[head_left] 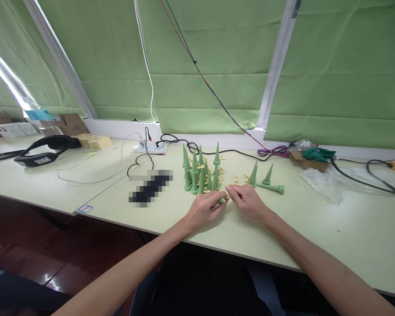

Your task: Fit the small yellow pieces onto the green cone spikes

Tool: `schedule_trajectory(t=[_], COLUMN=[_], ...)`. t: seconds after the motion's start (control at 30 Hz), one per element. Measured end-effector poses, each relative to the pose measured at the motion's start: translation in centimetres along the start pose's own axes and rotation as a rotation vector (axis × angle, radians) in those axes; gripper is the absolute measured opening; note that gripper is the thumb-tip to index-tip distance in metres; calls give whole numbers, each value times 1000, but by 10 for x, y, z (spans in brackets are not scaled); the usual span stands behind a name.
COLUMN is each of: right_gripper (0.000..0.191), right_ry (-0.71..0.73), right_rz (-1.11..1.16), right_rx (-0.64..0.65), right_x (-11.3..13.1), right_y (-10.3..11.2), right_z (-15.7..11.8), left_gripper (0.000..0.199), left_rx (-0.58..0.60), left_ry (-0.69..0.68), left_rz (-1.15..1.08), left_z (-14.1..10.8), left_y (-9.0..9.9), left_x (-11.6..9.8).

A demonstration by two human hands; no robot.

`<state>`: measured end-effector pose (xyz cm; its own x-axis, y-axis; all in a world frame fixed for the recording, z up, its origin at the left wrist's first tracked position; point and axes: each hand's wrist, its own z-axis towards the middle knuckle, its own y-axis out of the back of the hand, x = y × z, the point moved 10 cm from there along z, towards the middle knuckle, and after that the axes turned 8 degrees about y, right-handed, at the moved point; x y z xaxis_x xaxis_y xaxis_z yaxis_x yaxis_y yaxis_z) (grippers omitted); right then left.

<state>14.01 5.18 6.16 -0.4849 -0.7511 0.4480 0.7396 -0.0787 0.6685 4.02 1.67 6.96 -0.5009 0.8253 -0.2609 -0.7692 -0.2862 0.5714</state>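
Close to the front of the table, my left hand [206, 210] is closed around a green plastic watering spike [221, 201], mostly hidden by the fingers. Opposite it, my right hand [246, 201] is pinched shut, its fingertips almost meeting the left ones. A small yellow piece [228, 197] shows between the two hands; which fingers grip it is hidden. Just beyond stands a cluster of upright green spikes [194, 175], several with yellow valves on their sides. Loose yellow valves [236, 177] lie past my right hand, near two standing spikes [267, 175] and one lying spike [271, 188].
A pixelated dark object [150, 188] lies left of the cluster. Behind are a power strip [149, 147] and black cables. A black headset [48, 149] and small boxes [95, 142] sit at the left. Clear plastic bags [324, 182] and an open carton [307, 161] are right.
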Motion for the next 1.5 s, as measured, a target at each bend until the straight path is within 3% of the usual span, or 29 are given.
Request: schedule_trajectory(t=[0.43, 0.9, 1.27, 1.5], right_gripper=[32, 40, 52, 57], right_ry=[9, 1, -184, -459], right_rz=[100, 22, 86, 325], right_rx=[-7, 12, 68, 273], right_x=[6, 4, -10, -28], right_y=[2, -2, -11, -33], right_z=[-1, 0, 0, -15], left_gripper=[19, 21, 22, 19], left_rx=[-92, -62, -11, 88], left_ry=[-35, -91, -120, -148], left_rz=[10, 83, 95, 175], left_z=[-2, -5, -5, -7], left_y=[7, 2, -3, -11], left_x=[-1, -5, -7, -11])
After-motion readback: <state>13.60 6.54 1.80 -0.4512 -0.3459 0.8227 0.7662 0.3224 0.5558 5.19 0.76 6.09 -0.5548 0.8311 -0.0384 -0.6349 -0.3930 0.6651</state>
